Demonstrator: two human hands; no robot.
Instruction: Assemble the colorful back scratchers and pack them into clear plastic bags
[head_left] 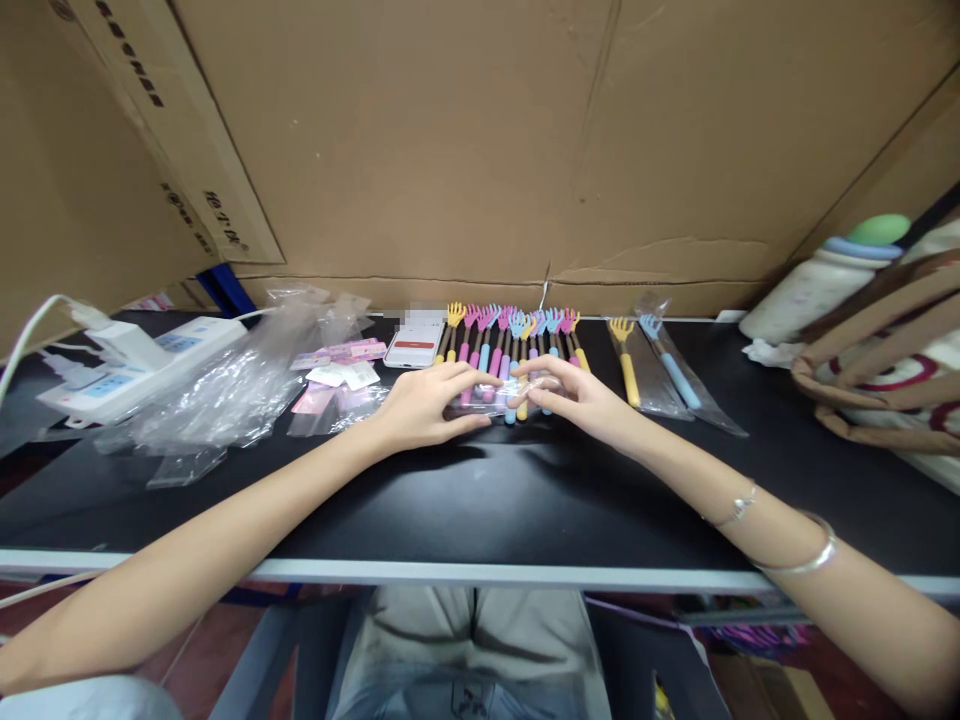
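Observation:
My left hand [431,405] and my right hand [574,392] face each other over the table, thumbs below and fingers above. Between them stretches a clear plastic bag [495,396], its ends pinched in the fingers; what it may contain is hard to make out. Right behind and partly under the hands lies a row of small back scratchers [484,345] with hand-shaped heads and yellow, pink, blue and purple handles. To the right lie a yellow back scratcher [628,365] and a blue back scratcher [673,365], the blue one in or on clear plastic.
A heap of clear bags [217,385] and a white power strip [150,365] lie at left. Pink and white cards [341,375] lie beside a phone [415,338]. A bottle [817,285] and a brown-handled bag [885,370] stand at right. Cardboard [450,150] walls the back.

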